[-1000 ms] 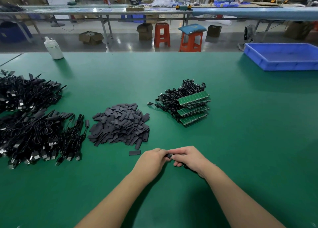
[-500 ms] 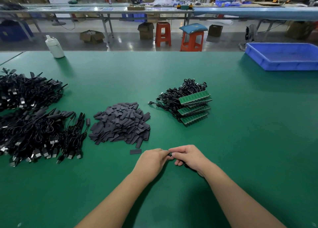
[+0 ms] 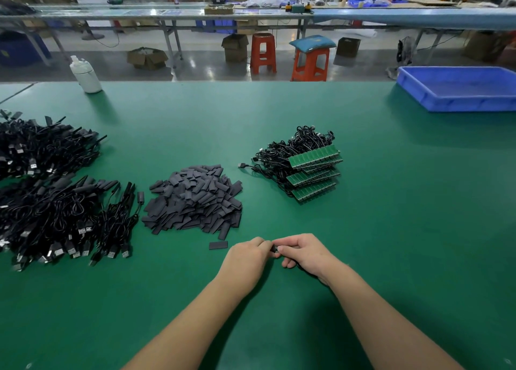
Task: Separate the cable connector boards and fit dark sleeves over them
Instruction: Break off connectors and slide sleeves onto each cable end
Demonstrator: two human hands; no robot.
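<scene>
Pinching that tiny dark piece (image 3: pixel 275 248) between both hands is about all there is to see right now: your left hand (image 3: pixel 245 260) and right hand (image 3: pixel 303 253) meet knuckle to knuckle low over the tabletop (image 3: pixel 391 230), fingers curled in tight on it, and only a sliver of black shows between them. Honestly can't tell if that's a sleeve half on a board or just the cable end, it's too buried. A thin black cable (image 3: pixel 300 266) seems to trail out under your right palm. Going by the rest of the stuff, this should all be feather-light. The sleeves (image 3: pixel 195 199) in the pile look like flat, soft, floppy little tubes, so I'd guess you need to squeeze one by its long edges to pop the mouth open instead of pressing it flat. One loose sleeve (image 3: pixel 218 245) lies just beside your left hand. The green boards (image 3: pixel 314 174), stacked in joined strips on the cable bundle (image 3: pixel 284 152) farther back, look stiff and thin, probably snappable, so hold them by the edges and keep off the solder end where the wires join. The cords are limp and tangle-prone, so grip near the board, not the cord. The sleeved ones (image 3: pixel 64 219) are heaped off to your left.
</scene>
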